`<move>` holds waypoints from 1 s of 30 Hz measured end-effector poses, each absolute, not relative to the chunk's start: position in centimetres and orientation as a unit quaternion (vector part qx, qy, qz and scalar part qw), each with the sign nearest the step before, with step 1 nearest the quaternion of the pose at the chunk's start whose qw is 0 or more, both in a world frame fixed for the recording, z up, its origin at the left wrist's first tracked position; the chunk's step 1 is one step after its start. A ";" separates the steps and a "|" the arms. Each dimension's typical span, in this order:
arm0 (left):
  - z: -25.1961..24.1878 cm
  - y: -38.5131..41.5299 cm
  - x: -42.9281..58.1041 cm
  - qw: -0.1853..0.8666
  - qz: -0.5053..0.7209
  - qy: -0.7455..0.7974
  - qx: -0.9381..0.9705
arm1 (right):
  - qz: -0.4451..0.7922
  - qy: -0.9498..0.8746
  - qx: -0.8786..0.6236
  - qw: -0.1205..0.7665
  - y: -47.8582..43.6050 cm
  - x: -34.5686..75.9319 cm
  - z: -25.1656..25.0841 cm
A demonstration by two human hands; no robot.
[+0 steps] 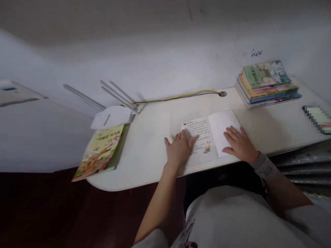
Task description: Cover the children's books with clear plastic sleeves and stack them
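Note:
An open book (200, 128) lies on the white desk in front of me. Its left page carries printed text and a small rabbit picture, while the right page is blank white. My left hand (179, 147) rests on the left page with its fingers spread, covering part of the text. On the blank page lies my right hand (239, 144), flat and with fingers apart, near the page's right edge. A clear sheet seems to surround the printed page, though its outline is faint. Neither hand grips anything.
A stack of books (269, 84) stands at the back right, near a phone (318, 119). To the left, a white router (112, 116) with antennas touches green picture books (103, 150) that overhang the desk (144, 151). A yellow cable (178, 96) runs along the wall into a desk hole.

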State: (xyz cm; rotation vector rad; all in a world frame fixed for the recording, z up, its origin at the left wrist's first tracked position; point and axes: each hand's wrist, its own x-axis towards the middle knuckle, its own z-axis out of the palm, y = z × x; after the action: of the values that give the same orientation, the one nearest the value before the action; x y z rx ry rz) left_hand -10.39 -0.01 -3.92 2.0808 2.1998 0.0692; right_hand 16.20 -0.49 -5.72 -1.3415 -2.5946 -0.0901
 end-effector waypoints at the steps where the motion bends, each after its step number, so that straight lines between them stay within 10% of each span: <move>1: -4.1 0.1 -10.3 0.052 0.028 0.726 0.685 | -0.025 -0.888 -0.448 0.100 -0.2 15.7 -5.7; 30: -7.6 -1.1 -13.0 0.072 0.102 0.683 0.719 | -0.008 -0.862 -0.506 0.019 -0.1 13.0 -5.3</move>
State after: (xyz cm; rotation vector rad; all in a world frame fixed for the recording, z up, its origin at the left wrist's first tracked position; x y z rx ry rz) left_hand -12.96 -1.12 -7.60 2.1620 2.0544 0.3077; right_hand 12.98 -0.12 -5.25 -1.5706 -2.6765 -0.0255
